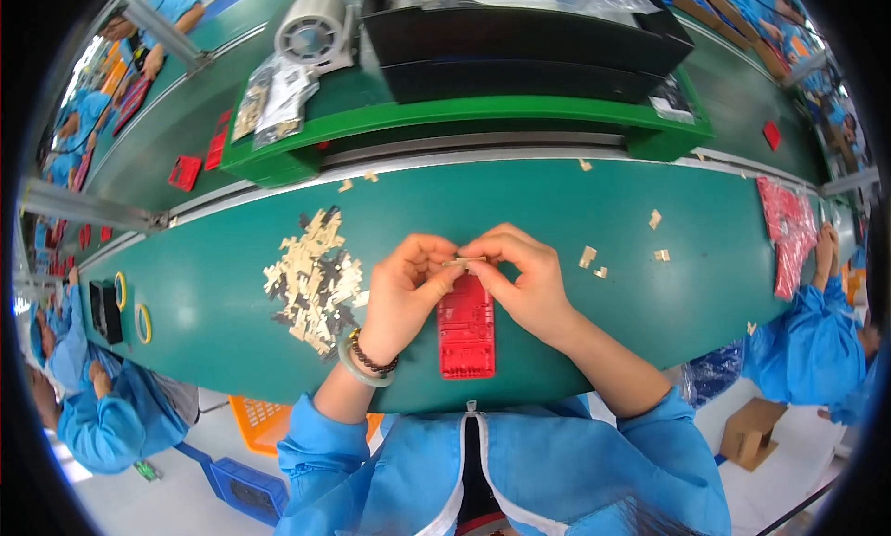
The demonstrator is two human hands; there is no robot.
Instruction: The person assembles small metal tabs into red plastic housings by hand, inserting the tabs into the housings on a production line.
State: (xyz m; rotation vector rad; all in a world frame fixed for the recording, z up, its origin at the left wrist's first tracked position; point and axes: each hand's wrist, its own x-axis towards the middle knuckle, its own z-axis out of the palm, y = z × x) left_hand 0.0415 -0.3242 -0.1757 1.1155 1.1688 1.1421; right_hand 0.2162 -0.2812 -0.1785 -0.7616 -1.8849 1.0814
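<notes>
Both hands meet over the top end of a red plastic housing (467,332), which lies flat on the green table in front of me. My left hand (405,290), with a beaded bracelet and a pale bangle at the wrist, is closed in a pinch. My right hand (522,281) pinches from the other side. Between the fingertips is a small cream-coloured piece (463,260), mostly covered by the fingers. Left of my left hand spreads a loose pile of small cream and black pieces (316,276).
Several stray cream pieces (588,257) lie to the right. A green shelf (483,115) stands behind, carrying a black bin (529,53) and a white fan-like cylinder (313,35). Red parts in clear wrap (789,234) sit far right, tape rolls (143,322) far left. Co-workers (807,336) sit at both sides.
</notes>
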